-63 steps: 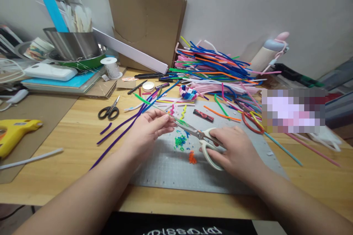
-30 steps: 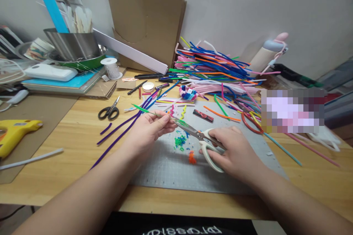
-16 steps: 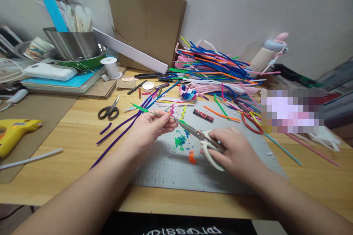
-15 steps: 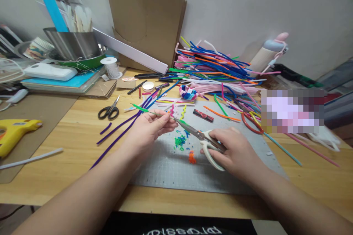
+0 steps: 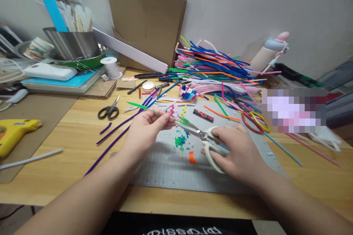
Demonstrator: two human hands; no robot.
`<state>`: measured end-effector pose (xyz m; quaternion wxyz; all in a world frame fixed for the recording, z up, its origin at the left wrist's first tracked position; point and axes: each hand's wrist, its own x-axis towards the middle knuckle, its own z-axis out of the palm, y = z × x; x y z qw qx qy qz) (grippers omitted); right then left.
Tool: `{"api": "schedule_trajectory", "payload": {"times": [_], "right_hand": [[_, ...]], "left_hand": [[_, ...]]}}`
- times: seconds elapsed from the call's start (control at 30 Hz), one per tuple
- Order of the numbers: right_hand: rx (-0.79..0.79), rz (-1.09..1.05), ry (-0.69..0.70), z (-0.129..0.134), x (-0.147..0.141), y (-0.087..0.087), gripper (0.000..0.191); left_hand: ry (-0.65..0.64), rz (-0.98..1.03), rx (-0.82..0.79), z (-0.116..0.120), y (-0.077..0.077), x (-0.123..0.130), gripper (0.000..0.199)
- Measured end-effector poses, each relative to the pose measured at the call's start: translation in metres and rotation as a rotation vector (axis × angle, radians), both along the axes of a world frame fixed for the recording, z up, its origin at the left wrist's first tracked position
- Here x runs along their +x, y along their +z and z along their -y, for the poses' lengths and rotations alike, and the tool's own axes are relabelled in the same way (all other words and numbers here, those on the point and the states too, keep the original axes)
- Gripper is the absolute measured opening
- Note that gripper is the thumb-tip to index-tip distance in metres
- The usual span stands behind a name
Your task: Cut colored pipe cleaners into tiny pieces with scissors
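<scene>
Green pipe cleaner (image 5: 138, 105) and white-handled scissors (image 5: 203, 136) over gray cutting mat (image 5: 198, 180)

Black scissors (image 5: 109, 109) lie on the table (image 5: 66, 125). The left hand (image 5: 147, 128) pinches the green pipe cleaner; green and blue clippings (image 5: 179, 141) dot the mat; the right hand (image 5: 237, 148) grips the white-handled scissors, blades slightly parted.

The pale wooden tabletop (image 5: 68, 125) is partly covered by a grey gridded rectangular cutting mat (image 5: 154, 176) and a flat brown cardboard sheet (image 5: 51, 112), with black-handled metal scissors (image 5: 109, 112), a short fuzzy purple stem (image 5: 106, 128) and a heap of multicoloured fuzzy stems (image 5: 215, 66) also laid on it.
</scene>
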<state>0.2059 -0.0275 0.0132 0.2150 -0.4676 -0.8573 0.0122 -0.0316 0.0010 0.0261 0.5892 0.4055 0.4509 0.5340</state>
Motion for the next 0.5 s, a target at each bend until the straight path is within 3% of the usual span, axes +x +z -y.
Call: {"api": "schedule_trajectory", "payload": {"times": [0.17, 0.5], "right_hand": [[0.010, 0.047, -0.028, -0.0013, -0.0005, -0.0007, 0.016], [0.009, 0.063, -0.017, -0.0009, -0.0021, -0.0003, 0.017]], "left_hand": [[0.000, -0.019, -0.002, -0.0003, -0.0010, -0.0002, 0.027], [-0.064, 0.123, -0.118, -0.0028, -0.0049, -0.0022, 0.027]]}}
